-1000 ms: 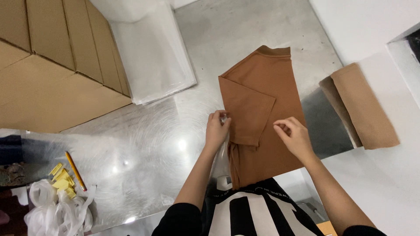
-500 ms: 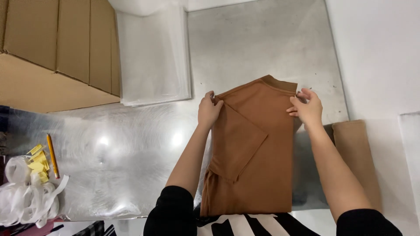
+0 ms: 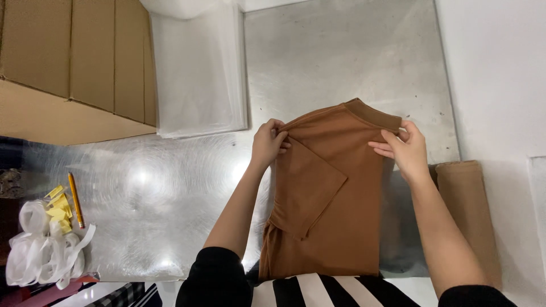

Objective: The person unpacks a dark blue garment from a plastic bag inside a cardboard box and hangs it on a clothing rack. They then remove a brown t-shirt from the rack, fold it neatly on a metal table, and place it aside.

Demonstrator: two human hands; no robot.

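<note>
Both hands grip the brown shirt at its shoulders: left hand pinching the folded edge by the collar, right hand closed on the opposite shoulder. A second ago they worked the sleeve near the shirt's middle; now the sleeve lies folded across the brown shirt and the hands have moved up to the collar end, so the folding looks well along. Shirt lies flat on the steel tabletop, hem toward the person. Left of the shirt: clear plastic bags, then cardboard boxes, contents hidden. Right of the shirt: tan folded cloth. Far left: pencil, white tape rolls.
</note>
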